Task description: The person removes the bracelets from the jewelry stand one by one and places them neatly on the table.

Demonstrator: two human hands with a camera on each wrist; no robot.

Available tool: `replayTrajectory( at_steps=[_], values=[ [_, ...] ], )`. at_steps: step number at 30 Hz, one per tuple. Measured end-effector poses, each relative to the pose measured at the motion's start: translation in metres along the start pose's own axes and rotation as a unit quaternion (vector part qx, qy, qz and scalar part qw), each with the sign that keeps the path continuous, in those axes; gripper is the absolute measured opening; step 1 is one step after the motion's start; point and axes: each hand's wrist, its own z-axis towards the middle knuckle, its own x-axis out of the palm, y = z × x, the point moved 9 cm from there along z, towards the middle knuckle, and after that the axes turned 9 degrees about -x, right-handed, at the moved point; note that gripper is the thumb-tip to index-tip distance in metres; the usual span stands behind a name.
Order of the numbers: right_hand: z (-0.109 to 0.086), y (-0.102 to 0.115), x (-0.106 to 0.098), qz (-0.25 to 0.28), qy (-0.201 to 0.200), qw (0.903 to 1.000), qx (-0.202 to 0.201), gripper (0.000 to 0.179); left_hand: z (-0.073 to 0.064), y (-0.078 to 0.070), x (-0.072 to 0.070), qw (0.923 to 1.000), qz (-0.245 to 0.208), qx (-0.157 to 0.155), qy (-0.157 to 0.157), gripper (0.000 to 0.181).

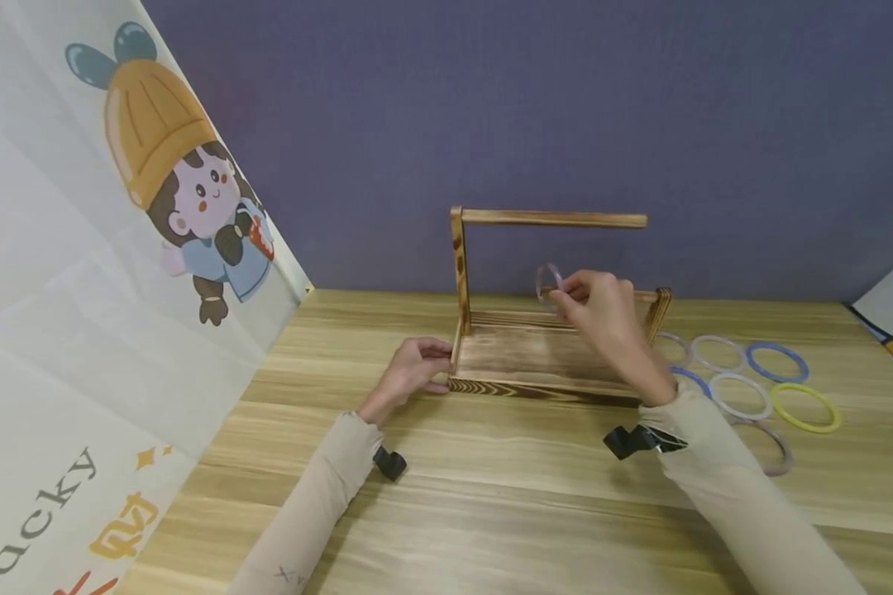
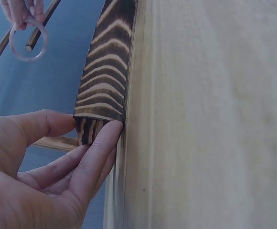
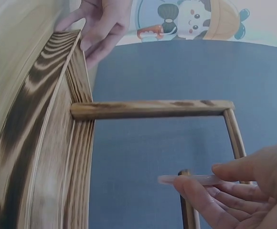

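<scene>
A wooden rack (image 1: 536, 351) with dark burnt grain stands on the table. It has a shallow tray base, a left post carrying a long top bar (image 1: 554, 219), and a lower bar (image 3: 190, 214) at the right. My left hand (image 1: 415, 368) holds the tray's left end, thumb and fingers at the corner (image 2: 100, 112) in the left wrist view. Between thumb and fingers of my right hand (image 1: 603, 310), a pale pinkish ring (image 2: 45, 42) is pinched upright. It is at the lower bar's free end, which shows within the ring's outline in the left wrist view.
Several rings lie flat on the table (image 1: 491, 496) to the right of the rack, among them a yellow ring (image 1: 805, 429), a blue ring (image 1: 777, 346) and a white ring (image 1: 744, 416). A dark blue backdrop (image 1: 528, 124) rises behind; a printed white panel (image 1: 45, 248) stands at left.
</scene>
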Motion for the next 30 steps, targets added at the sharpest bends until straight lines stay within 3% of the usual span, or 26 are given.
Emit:
replayTrajectory(
  at_steps=[9, 17, 30],
  values=[
    [-0.001, 0.011, 0.004, 0.008, -0.001, 0.9999, -0.014, 0.015, 0.001, -0.002, 0.005, 1.0, 0.004, -0.003, 0.005, 0.034],
    [-0.01, 0.024, 0.001, 0.017, -0.013, 0.9985, -0.051, 0.019, 0.0, -0.004, 0.006, 1.0, 0.007, 0.0, 0.006, 0.032],
    [-0.036, 0.037, -0.031, 0.014, -0.056, 0.9939, -0.094, 0.016, -0.004, 0.0, 0.002, 1.0, 0.001, -0.001, -0.003, 0.033]
  ],
)
